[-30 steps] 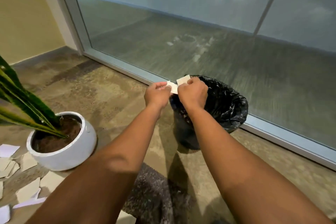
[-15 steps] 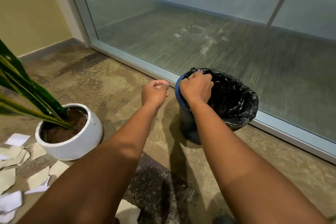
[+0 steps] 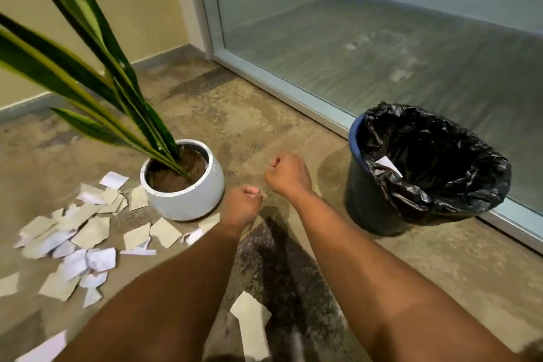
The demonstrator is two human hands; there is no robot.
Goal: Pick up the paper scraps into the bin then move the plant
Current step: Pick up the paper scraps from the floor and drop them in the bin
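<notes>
A dark bin [image 3: 379, 214] lined with a black bag stands at the right by the glass wall, with a white paper scrap [image 3: 386, 163] lying inside it. The plant [image 3: 126, 103], long green leaves in a white round pot [image 3: 191, 200], stands at the left centre. Several paper scraps [image 3: 88, 232] lie scattered on the floor left of and in front of the pot. One more scrap [image 3: 252, 329] lies between my forearms. My left hand [image 3: 242, 206] and my right hand [image 3: 286, 175] hang curled into fists between pot and bin, with nothing in them.
A glass wall with a metal bottom rail [image 3: 293, 97] runs along the right side, just behind the bin. A yellow wall with a grey skirting [image 3: 26, 104] closes the far left corner. A dark patch of carpet [image 3: 282, 273] lies under my arms.
Both hands held paper scraps over the bin, dropped them in, and have pulled back left to between pot and bin. The view has swung left and down, showing more scraps.
</notes>
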